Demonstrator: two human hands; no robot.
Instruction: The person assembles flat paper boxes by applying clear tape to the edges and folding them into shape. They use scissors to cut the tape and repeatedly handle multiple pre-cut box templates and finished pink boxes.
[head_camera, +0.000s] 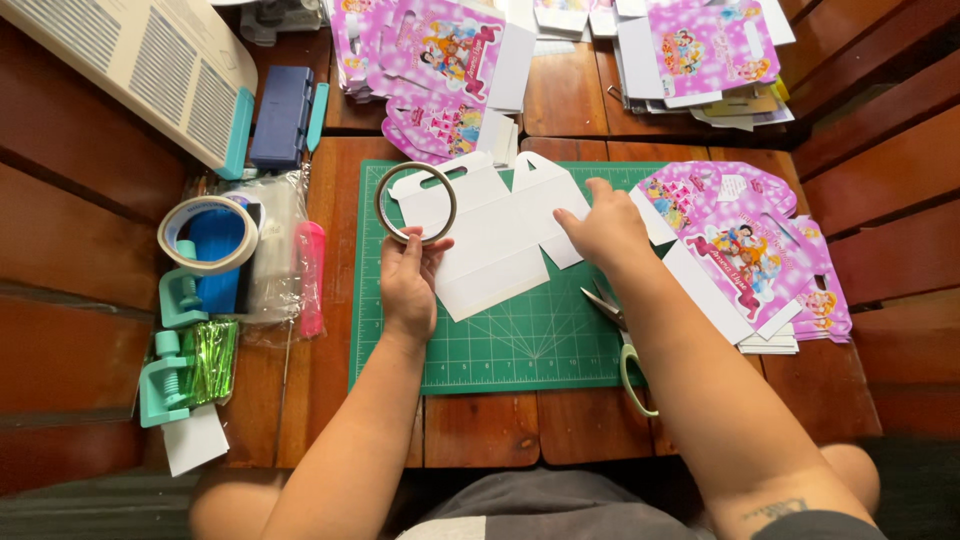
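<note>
1. The left hand (408, 283) pinches a thin roll of narrow tape (415, 203) between thumb and fingers at its lower rim; the ring stands just beyond the fingertips, over the left edge of the card.
2. The right hand (608, 232) lies flat, fingers spread and grasping nothing, pressing on the right part of a flat die-cut box blank (495, 240).
3. The blank lies between the two hands, plain white side up, slightly tilted, with handle tabs with slot cut-outs along its far edge and flaps at the sides.
4. It rests on a green cutting mat (500, 350) with a printed grid, which sits on the wooden slatted worktop (480, 430).
5. Scissors (622, 345) with pale green handles lie under the right forearm, blades pointing toward the blank.
6. Just right of the right hand is a stack of pink printed box blanks (750, 250) with cartoon figures; more pink stacks (440, 60) lie beyond both hands.
7. Well left of the left hand sits a wide tape roll (207, 234) on a teal dispenser, with green twist ties (205, 360) nearer the person.
</note>
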